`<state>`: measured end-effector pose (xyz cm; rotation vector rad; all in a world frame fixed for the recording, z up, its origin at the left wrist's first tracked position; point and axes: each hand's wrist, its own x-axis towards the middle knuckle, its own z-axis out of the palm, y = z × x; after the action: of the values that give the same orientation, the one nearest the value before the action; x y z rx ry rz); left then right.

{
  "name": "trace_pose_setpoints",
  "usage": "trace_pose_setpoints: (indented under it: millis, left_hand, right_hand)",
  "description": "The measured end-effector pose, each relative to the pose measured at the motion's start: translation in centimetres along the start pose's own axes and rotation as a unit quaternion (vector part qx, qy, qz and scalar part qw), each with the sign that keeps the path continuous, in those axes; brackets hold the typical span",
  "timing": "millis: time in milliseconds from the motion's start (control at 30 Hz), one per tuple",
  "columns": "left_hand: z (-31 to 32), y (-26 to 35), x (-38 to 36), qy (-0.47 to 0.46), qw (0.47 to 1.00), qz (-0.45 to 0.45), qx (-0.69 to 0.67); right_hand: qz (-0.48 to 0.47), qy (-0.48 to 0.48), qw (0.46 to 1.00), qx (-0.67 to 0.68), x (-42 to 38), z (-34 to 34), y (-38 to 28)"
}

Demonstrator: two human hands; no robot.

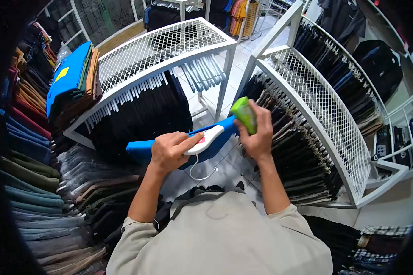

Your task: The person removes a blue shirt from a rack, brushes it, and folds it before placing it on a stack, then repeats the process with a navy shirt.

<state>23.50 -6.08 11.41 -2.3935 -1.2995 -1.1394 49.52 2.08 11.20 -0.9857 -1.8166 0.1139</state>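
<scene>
A white hanger (209, 139) with a pink-red label carries a blue garment (141, 147), its metal hook pointing down toward my body. My left hand (172, 149) is closed on the hanger and the garment's waist, left of the label. In my right hand (258, 130) is a bright green object (244, 114), held between thumb and fingers at the garment's right end. What the green object is cannot be made out clearly.
A white mesh-topped rack (229, 44) with dark hanging clothes stands ahead, folded blue clothes (69, 75) on its left end. Another mesh rack (348, 176) is at the right. Hanging trousers (36, 197) fill the left side. Tiled floor (234, 158) shows between the racks.
</scene>
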Motion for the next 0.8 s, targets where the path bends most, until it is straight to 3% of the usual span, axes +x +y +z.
trace_pose_setpoints:
  millis: [100, 167, 267, 300, 367, 467, 500, 567, 633, 700, 800]
  left_hand:
    - [-0.5, -0.1, -0.7, 0.014, 0.999, 0.008, 0.033]
    - [-0.9, -0.5, -1.1, 0.011, 0.999, 0.003, 0.04]
    - [-0.7, -0.7, -1.4, 0.012, 0.999, -0.002, 0.044]
    - [-0.7, -0.5, -1.5, 0.01, 0.999, -0.001, 0.042]
    - [-0.4, -0.3, -1.0, 0.007, 0.998, 0.017, 0.054]
    - [-0.7, 0.1, -0.7, -0.006, 0.997, 0.037, 0.066]
    - [-0.7, 0.1, -0.8, 0.005, 0.996, 0.046, 0.08]
    - [-0.9, 0.0, -1.1, 0.006, 0.994, 0.053, 0.095]
    - [-1.0, 0.1, -1.5, 0.0, 0.991, 0.07, 0.114]
    - [-0.6, -0.4, -1.6, 0.018, 0.99, 0.081, 0.112]
    - [-0.1, -0.6, -1.7, 0.011, 0.982, 0.134, 0.134]
  right_hand:
    - [0.164, 0.056, 0.981, -0.091, -0.8, 0.3, 6.7]
    - [0.221, 0.067, 0.965, -0.126, -1.3, -0.7, 8.6]
    - [0.153, 0.071, 0.985, -0.044, 0.3, -1.8, 3.3]
    - [0.153, 0.021, 0.988, -0.015, 0.9, -2.1, 0.8]
    - [0.059, -0.047, 0.996, 0.046, 1.3, -2.1, -2.4]
    - [-0.022, -0.095, 0.995, 0.024, 1.2, -1.5, -2.5]
    - [-0.023, -0.092, 0.995, 0.023, 1.4, -1.4, -1.1]
    - [0.133, -0.031, 0.991, -0.016, 1.9, -1.8, 2.6]
    - [0.193, -0.014, 0.966, -0.169, 2.2, -2.6, 5.6]
    - [0.161, 0.011, 0.973, -0.166, 2.5, -3.4, 4.8]
    - [0.075, -0.056, 0.995, 0.032, 2.9, -3.4, -1.7]
